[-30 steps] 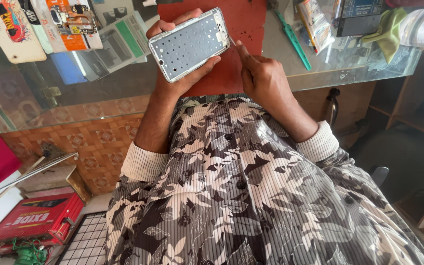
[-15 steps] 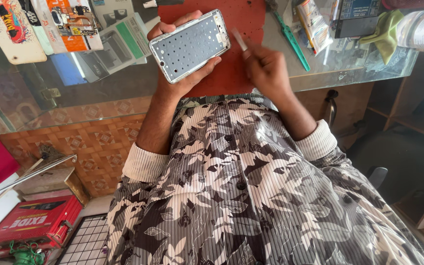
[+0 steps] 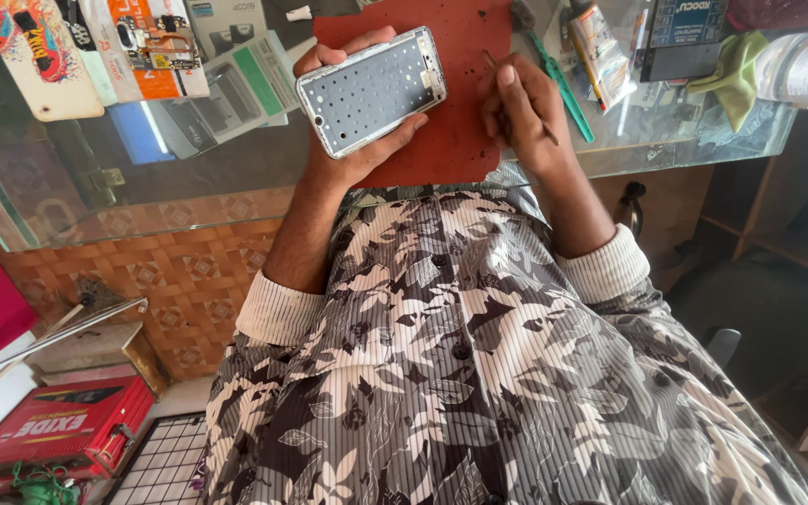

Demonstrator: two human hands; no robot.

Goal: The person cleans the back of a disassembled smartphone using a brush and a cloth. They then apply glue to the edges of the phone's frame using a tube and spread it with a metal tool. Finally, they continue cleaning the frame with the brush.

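Daylight falls across a glass-topped bench (image 3: 95, 178) where a person in a leaf-patterned shirt sits working. The left hand (image 3: 353, 140) cradles a phone frame (image 3: 372, 90) from beneath, fingers wrapped around its far edge and thumb along the near one, so that its perforated metal inner plate faces up toward the eyes and tilts slightly. Held this way, above the red work mat (image 3: 451, 112) rather than flat on it, the frame can be turned to catch the light. The right hand (image 3: 521, 112) is curled closed around a thin tool (image 3: 546, 131), pinched like a pen, with one slim end showing past the knuckles toward the mat and the other near the wrist; its tip is too small to identify. That hand rests just beside the frame, not touching it. A green-handled screwdriver (image 3: 568, 89) lies on the glass to the right, within easy reach, near a green cloth (image 3: 731, 75). Packaged phone parts (image 3: 142, 47) lie on the left side of the bench.
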